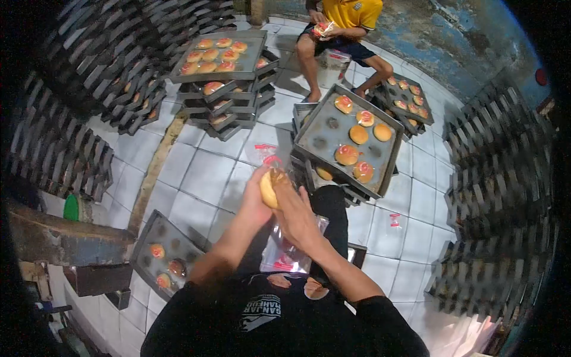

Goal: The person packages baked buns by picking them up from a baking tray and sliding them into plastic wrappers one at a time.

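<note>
While I watch remotely, the bun (269, 191) is at twelve o'clock from the black shirt (327, 330), clamped between the fingers of left hand (254, 201) and right hand (296, 221), with a loaded tray (339, 132) at two o'clock.

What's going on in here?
Someone in a black shirt holds a round golden bun between left hand and right hand. Clear plastic packaging with red print lies on their lap. Ahead, a grey metal tray holds several buns. Beyond, a seated person in yellow holds a red-marked packet.
</note>
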Available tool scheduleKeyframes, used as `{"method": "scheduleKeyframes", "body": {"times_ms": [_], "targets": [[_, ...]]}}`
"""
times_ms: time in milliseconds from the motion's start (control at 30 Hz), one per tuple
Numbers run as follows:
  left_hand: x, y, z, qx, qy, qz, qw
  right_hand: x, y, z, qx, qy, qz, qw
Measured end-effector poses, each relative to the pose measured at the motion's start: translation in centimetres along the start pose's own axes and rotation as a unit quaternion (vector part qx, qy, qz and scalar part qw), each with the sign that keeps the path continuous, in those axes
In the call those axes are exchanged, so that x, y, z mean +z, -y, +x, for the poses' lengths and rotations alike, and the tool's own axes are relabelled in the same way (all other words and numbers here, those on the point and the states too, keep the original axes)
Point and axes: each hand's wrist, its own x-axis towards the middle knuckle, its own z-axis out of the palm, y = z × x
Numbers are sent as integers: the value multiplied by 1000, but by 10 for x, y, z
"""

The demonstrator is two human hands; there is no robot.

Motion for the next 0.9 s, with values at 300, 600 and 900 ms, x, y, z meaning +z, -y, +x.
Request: {"method": "scheduleKeyframes", "body": {"times_ms": [300,600,900], "targets": [[43,16,0,153,-130,111,973,-12,-9,39,0,31,-25,999],[43,5,15,62,-158,-59,984,-33,1,26,-15,112,187,976],[21,-26,6,135,-157,-27,978,-34,18,5,18,126,530,839]]}}
